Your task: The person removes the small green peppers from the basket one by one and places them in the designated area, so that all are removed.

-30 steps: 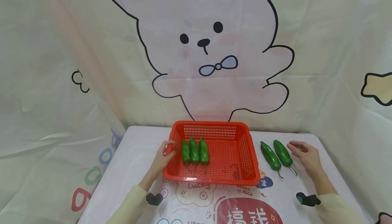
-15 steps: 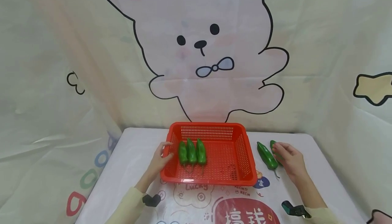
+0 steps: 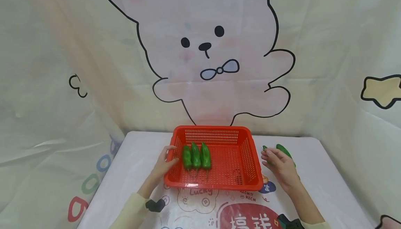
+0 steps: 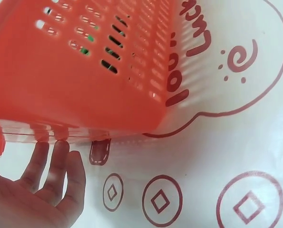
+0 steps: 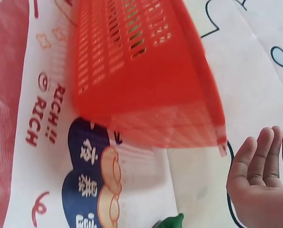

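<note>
Three green chili peppers [image 3: 196, 155] lie side by side in the left part of a red plastic basket [image 3: 227, 185]. My left hand [image 3: 165, 161] holds the basket's left rim, thumb over the inner side; in the left wrist view its fingers [image 4: 58, 166] touch the rim from outside. My right hand [image 3: 282, 168] is over a loose pepper [image 3: 265, 147] right of the basket, hiding most of it. In the right wrist view its fingers [image 5: 262, 154] are loosely bent with nothing between them, and a pepper tip [image 5: 172, 221] shows at the bottom. Another pepper [image 3: 283, 149] lies partly behind the right hand.
The basket stands on a white table [image 3: 147, 142] with a printed cover showing red lettering [image 3: 250, 218]. A cloth backdrop with a cartoon animal [image 3: 213, 89] hangs right behind the table, and more cloth encloses both sides.
My right hand has moved left, from beside the right loose pepper, across it, to over the left one. The left hand stays at the basket's rim. The peppers have not moved.
</note>
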### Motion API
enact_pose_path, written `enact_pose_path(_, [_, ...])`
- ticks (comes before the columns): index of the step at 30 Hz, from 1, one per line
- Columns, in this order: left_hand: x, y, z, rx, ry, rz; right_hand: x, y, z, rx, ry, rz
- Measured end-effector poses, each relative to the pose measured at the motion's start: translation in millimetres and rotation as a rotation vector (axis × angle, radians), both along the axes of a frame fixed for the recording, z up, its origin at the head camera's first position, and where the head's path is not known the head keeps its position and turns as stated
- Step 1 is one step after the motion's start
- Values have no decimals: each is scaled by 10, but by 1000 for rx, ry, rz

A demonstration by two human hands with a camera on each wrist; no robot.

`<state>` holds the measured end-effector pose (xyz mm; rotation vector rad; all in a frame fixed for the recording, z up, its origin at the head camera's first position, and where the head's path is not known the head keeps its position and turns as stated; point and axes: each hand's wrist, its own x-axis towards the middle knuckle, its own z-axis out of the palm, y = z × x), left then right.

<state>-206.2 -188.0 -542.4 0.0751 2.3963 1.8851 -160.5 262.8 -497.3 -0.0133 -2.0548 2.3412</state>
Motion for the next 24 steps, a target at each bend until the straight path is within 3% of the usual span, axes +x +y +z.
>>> enact_pose_path(13, [64, 16, -17, -22, 28, -12, 25, -371, 91, -13, -84, 14])
enact_pose_path(24, [60, 72, -15, -50, 80, 17, -89, -582, 116, -46, -44, 61])
